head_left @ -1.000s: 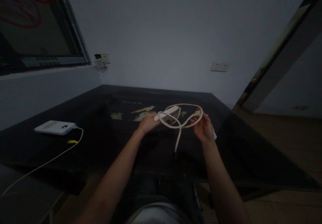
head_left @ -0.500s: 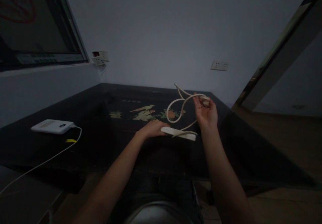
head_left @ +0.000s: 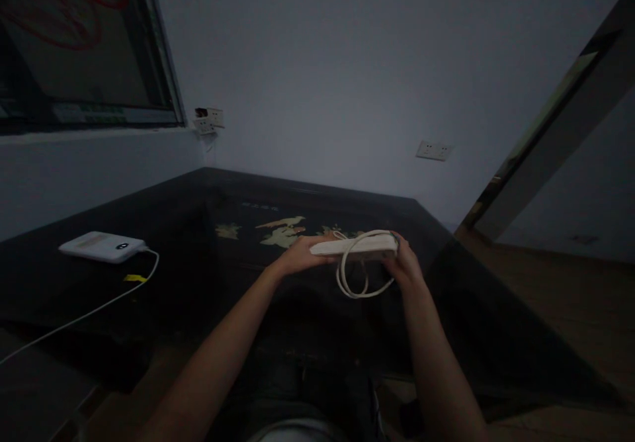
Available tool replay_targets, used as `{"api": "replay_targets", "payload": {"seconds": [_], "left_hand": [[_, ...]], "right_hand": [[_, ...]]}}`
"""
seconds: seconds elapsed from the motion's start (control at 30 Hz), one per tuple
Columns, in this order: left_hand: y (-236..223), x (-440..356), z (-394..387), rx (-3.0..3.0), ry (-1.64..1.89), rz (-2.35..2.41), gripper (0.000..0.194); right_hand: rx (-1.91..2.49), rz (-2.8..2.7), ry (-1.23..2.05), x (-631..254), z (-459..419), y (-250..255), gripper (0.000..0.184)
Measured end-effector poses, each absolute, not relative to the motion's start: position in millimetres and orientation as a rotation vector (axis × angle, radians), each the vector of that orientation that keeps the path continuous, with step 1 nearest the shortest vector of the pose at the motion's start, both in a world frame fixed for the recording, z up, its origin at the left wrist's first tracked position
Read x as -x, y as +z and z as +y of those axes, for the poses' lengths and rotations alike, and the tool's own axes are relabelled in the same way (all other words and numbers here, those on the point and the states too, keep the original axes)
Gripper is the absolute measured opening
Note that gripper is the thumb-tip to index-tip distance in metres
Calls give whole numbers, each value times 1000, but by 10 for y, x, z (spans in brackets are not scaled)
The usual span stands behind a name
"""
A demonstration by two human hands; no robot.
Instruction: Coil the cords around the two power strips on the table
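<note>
A slim white power strip is held level above the dark tabletop. Its pale cord loops over the strip and hangs below it in rounded coils. My left hand is closed on the strip's left end. At the other end, my right hand is closed around the strip, with the cord running close by its fingers. The plug is not visible; the right hand may be covering it.
A white power bank lies on the black table at left, its thin white cable trailing off the near edge. Beside that cable is a small yellow strip. Wall sockets sit behind the table.
My right hand has come down and inward from holding the cord's bundled end up to the strip's right end. The cord now loops around the strip, which has risen slightly.
</note>
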State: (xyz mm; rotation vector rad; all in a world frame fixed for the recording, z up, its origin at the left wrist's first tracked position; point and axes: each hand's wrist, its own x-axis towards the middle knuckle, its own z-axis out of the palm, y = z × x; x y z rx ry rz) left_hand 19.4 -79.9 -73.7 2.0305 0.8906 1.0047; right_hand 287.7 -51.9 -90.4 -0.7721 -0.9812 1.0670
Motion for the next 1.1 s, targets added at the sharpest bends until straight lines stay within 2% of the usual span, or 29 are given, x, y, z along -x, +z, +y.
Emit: {"api": "replay_targets", "payload": {"seconds": [0.23, 0.5, 0.73, 1.1], "left_hand": [[-801, -176, -637, -1855, 1295, 1190, 30], [-943, -153, -557, -1853, 1164, 1669, 24], [-971, -113, -568, -1919, 1046, 1790, 30], [-1112, -97, -480, -1991, 929, 1684, 30]], "right_hand": [[924, -1224, 1165, -2538, -787, -832, 32], [777, -1591, 1167, -2368, -938, -716, 26], [637, -1390, 1304, -2432, -993, -653, 23], [462, -1186, 1295, -2534, -927, -641, 22]]}}
